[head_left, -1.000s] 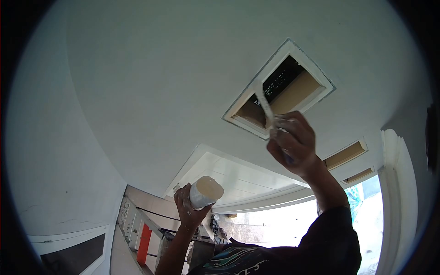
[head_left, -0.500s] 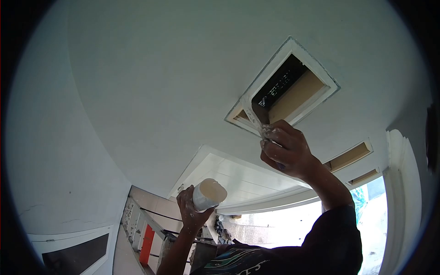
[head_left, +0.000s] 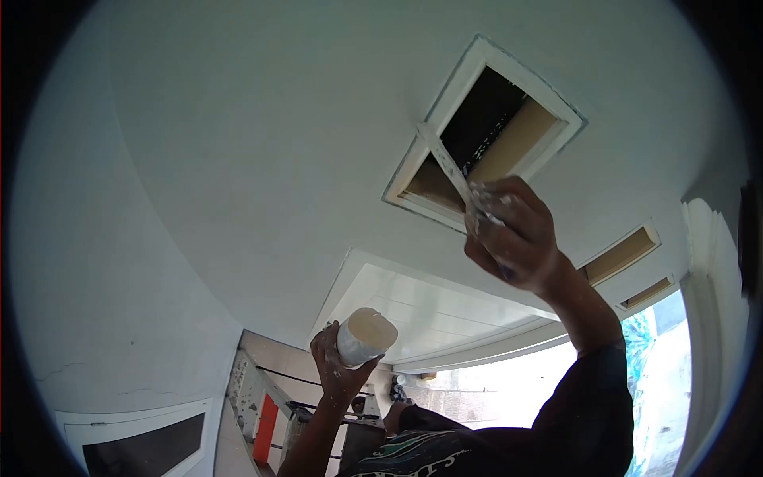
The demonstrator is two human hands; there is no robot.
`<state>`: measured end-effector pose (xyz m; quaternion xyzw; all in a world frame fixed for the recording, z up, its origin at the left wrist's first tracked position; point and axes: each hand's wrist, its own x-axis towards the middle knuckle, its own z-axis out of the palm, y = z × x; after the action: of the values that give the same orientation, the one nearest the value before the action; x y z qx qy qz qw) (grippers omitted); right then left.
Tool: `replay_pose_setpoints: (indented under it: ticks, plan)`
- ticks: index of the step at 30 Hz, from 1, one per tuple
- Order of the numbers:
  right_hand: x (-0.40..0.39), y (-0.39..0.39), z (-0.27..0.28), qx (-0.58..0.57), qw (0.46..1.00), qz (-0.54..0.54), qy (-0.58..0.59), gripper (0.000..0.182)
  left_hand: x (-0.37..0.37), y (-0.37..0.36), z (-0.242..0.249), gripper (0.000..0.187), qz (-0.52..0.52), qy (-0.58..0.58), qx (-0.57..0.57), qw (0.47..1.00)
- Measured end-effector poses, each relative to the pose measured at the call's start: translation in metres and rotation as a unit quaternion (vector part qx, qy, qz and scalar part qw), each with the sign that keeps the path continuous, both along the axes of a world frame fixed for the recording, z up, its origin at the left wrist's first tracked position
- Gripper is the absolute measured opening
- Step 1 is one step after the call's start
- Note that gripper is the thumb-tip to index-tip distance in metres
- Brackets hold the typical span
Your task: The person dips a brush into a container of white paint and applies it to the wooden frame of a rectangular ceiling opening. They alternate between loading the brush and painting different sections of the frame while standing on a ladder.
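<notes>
Up at the ceiling, my right hand (head_left: 517, 230) is closed round a narrow flat tool (head_left: 447, 163) smeared with white. Its far end meets the left side of the white frame (head_left: 457, 79) around a rectangular ceiling opening. The frames do not show whether it is a brush or a putty knife. My left hand (head_left: 338, 362) grips a white plastic tub (head_left: 362, 350) lower down, tilted with its mouth toward me. Something pale and cream-coloured lies inside the tub. White specks dot both hands.
Two smaller ceiling openings (head_left: 624, 254) lie to the right. A recessed white panel (head_left: 421, 298) is behind the tub. A metal ladder (head_left: 258, 397) with a red part (head_left: 266, 429) stands lower left, near a white-framed dark panel (head_left: 143, 445). Bright daylight enters lower right.
The tool's tip has moved along the frame's left side, up from near the lower left corner. My right hand has shifted up and right, while the left still holds the tub.
</notes>
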<state>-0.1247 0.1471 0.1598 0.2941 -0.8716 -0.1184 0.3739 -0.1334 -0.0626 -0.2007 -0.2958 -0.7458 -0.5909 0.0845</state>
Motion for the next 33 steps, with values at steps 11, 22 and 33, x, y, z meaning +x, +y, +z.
replay_pose_setpoints:
  ticks: [11, 22, 33]
  plan:
    - [0.003, 0.004, -0.024, -0.023, 1.0, 0.013, -0.002, 0.038, 0.001, -0.002, 0.0, 0.112, 0.005, 0.027, -0.023, 0.999]
    - [0.001, 0.014, -0.036, -0.029, 0.999, 0.04, -0.017, 0.038, 0.006, 0.0, 0.004, 0.107, -0.006, 0.068, -0.065, 0.996]
    - [-0.001, 0.015, -0.048, 0.01, 0.999, 0.023, 0.027, 0.042, 0.003, -0.003, -0.002, 0.106, -0.004, 0.117, -0.059, 0.991]
